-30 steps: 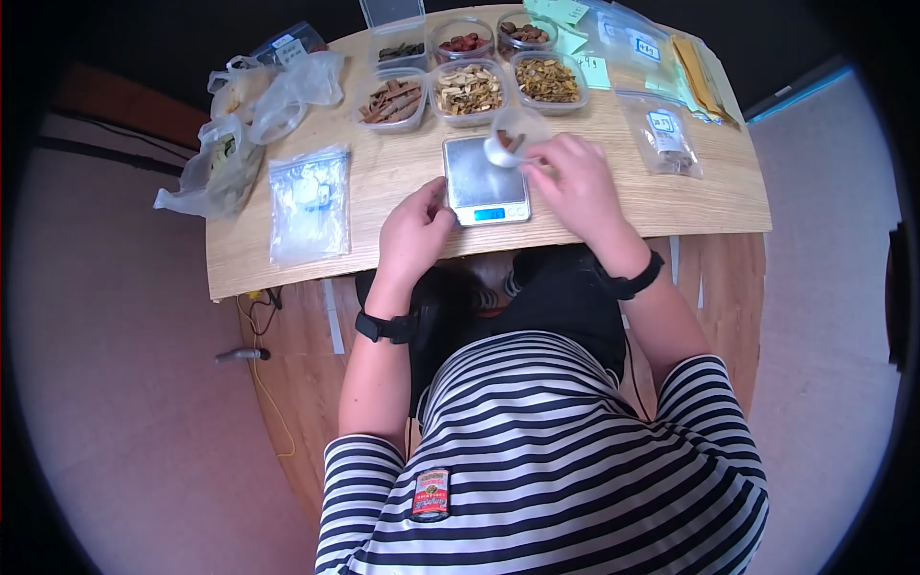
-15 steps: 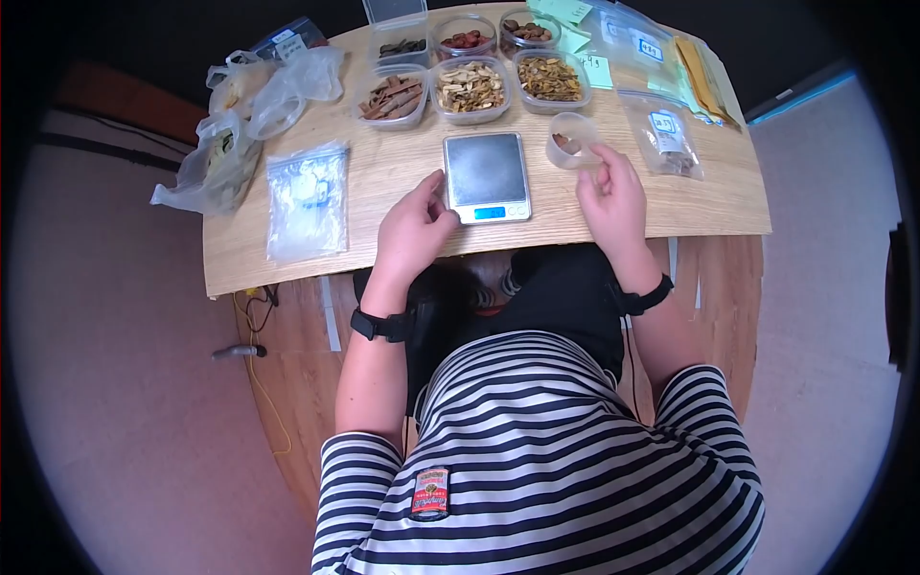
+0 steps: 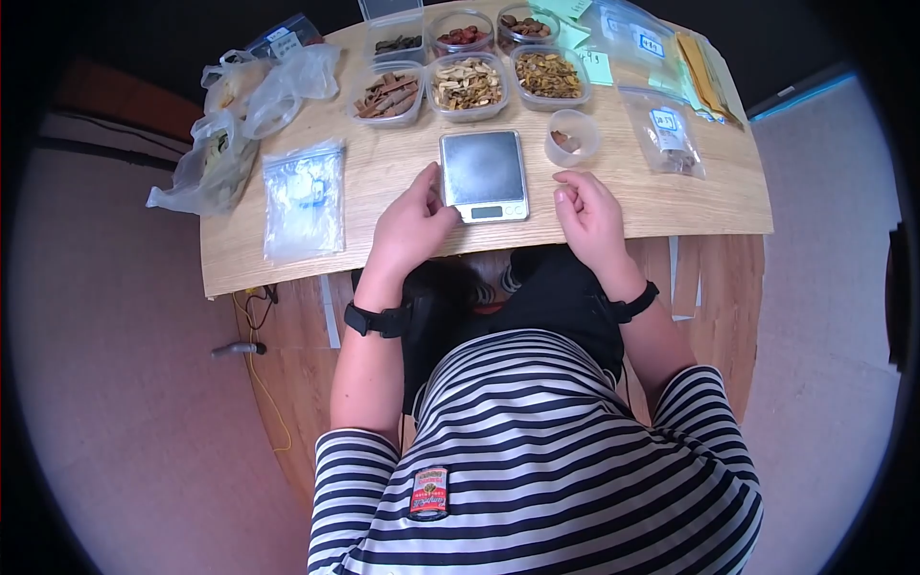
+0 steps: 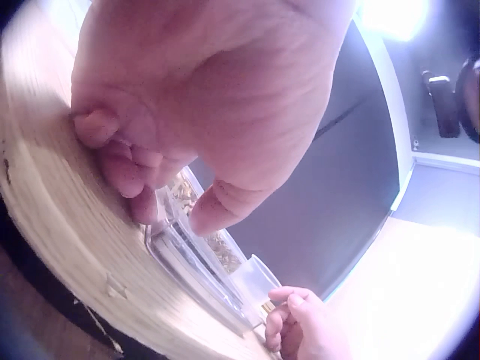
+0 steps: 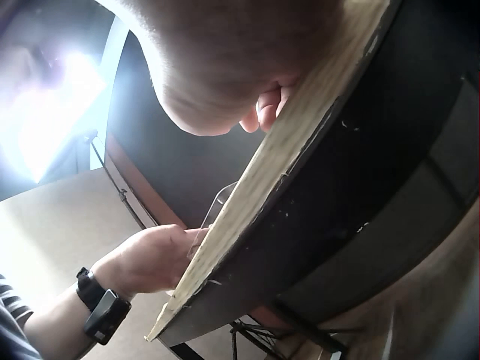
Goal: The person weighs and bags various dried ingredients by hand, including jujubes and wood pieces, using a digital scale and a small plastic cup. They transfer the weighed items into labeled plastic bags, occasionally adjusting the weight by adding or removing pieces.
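Note:
A digital scale [image 3: 484, 174] with a bare plate lies flat, its small display dark. At its left edge is the left hand [image 3: 412, 230], thumb by the front left corner and fingers along the side. In the left wrist view, that hand [image 4: 202, 97] touches the scale [image 4: 199, 266] with relaxed fingers. A translucent cup [image 3: 586, 144] holding a few brown pieces stands right of the scale. Just in front of the cup, the right hand [image 3: 592, 225] rests with loosely curled fingers and holds nothing; its fingers [image 5: 268, 111] are partly hidden in the right wrist view.
Behind the scale stand tubs of dried pieces, including bark strips [image 3: 388, 96], pale slices [image 3: 468, 84] and yellowish bits [image 3: 548, 75]. Zip bags [image 3: 304, 203] and knotted plastic bags [image 3: 218, 165] lie left; another labelled bag [image 3: 668, 139] and brown envelopes [image 3: 707, 81] lie right.
The cup moved from above the scale to the table on the right. The right hand let go of it and drew back toward the front edge. The scale's lit display went dark.

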Tool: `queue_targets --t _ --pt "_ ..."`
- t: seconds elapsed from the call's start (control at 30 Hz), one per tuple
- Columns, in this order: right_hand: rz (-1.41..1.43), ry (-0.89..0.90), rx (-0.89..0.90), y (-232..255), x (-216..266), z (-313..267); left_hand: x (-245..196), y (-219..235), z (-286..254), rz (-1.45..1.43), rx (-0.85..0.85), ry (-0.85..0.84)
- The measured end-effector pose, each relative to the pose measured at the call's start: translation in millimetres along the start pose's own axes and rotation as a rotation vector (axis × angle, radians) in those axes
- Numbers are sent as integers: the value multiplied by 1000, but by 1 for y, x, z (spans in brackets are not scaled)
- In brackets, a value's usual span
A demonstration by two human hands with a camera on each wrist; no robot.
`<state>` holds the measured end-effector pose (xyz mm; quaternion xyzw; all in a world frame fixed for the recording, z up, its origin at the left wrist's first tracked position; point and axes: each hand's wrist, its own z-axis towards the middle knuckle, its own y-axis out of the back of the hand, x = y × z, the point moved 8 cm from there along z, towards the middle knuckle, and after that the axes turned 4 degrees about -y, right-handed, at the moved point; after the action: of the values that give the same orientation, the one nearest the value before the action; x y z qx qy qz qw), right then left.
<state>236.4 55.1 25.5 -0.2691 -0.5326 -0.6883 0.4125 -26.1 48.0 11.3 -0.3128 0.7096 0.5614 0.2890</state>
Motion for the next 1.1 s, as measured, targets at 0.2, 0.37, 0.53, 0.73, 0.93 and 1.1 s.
queue_targets --t 0.2,0.37,0.53,0.73,0.93,1.1 --pt "-155 169 126 -12 25 -7 17 -2 2 -186 -13 -15" --pt "-303 317 163 -25 40 -11 15 -3 0 -182 -8 -31" --pt "-314 321 154 -26 37 -12 14 -4 -1 -170 -16 -52" --pt "-303 333 167 -26 37 -13 8 -3 -3 -115 -21 -56" --pt "-307 333 182 -27 37 -14 0 -1 -4 -52 -14 -62" --pt "-308 330 187 -26 38 -14 -6 -1 -3 17 -16 -44"
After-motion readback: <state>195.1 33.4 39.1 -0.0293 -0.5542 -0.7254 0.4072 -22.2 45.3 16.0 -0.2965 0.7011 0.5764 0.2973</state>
